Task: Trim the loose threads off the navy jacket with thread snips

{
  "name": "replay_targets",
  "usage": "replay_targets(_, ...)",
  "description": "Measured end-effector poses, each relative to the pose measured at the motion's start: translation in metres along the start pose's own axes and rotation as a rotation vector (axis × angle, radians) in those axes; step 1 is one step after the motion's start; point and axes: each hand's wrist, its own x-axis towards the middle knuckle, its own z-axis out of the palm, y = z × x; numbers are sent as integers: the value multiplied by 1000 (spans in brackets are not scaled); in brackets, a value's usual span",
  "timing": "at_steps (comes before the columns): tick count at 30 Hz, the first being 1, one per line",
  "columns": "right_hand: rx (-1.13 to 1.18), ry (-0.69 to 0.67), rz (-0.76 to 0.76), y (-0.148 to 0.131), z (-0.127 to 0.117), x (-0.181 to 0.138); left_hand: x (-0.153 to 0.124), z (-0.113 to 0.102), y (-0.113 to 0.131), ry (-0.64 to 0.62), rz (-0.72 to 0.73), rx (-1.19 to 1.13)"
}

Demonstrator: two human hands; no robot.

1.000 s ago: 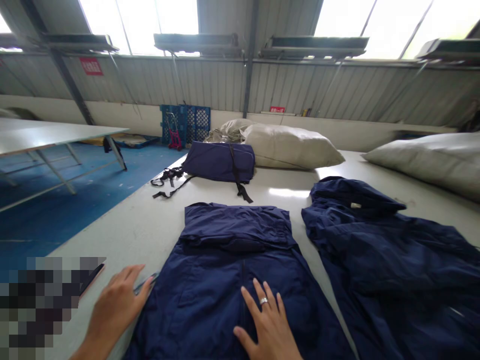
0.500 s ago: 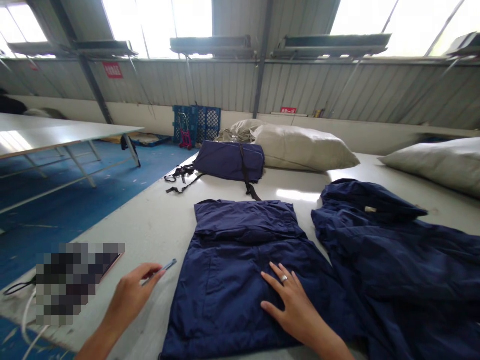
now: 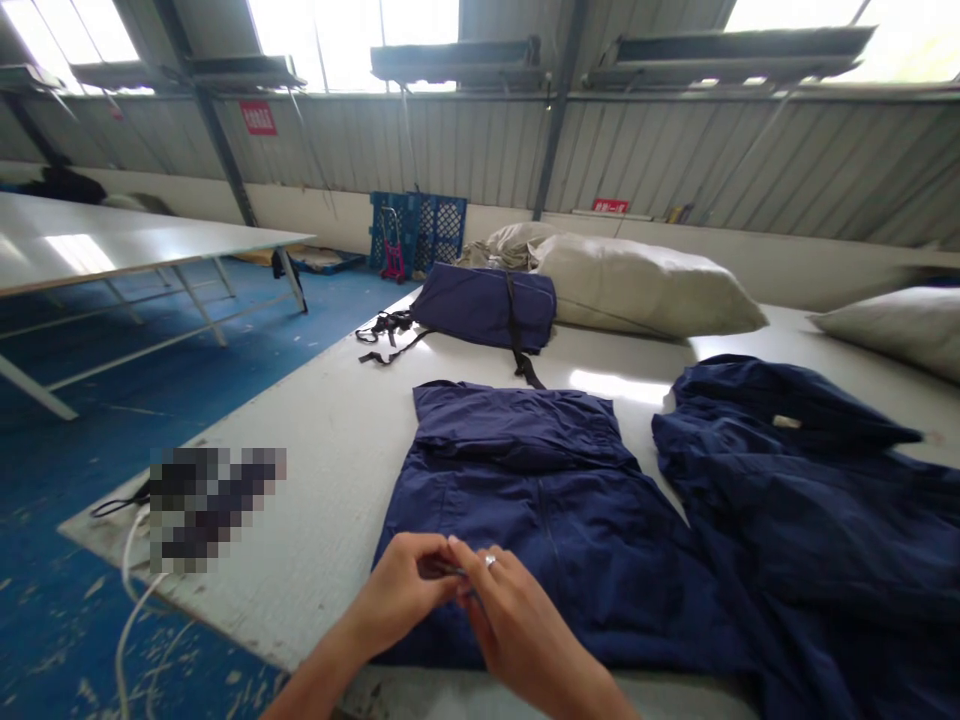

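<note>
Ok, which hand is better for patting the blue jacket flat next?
Probably the right hand: it sits farther over the navy jacket, while the left hand seems busy pinching the small thin tool.

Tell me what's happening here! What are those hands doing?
A person's left hand and right hand are together over a folded navy jacket on a white table, pinching a small thin tool. It's too hidden to say just what it is. Another navy jacket lies in a heap beside it, and a rolled navy bundle sits beyond, by a big pale sack.
</note>
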Motion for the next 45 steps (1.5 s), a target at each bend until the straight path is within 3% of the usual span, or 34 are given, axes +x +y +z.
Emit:
replay_targets(6,55,75,197,22,12,-9,-4,-12,-21,238,-86,16)
replay_targets(11,154,107,339,30,18,-15,-12,-4,-36,296,-152,56)
replay_targets(16,253,148,404,33,19,-15,-10,-4,-44,260,-184,-30)
replay_targets(22,350,182,423,31,15,-14,-7,-13,-41,23,-240,-149)
replay_targets(29,379,197,401,20,12,-6,-18,-15,-31,-74,-168,10)
replay_targets(36,392,214,370,20,20,-12,-27,-16,-25,-65,-76,207)
replay_targets(45,438,255,378,34,24,-20,-14,5,-37,89,-100,59)
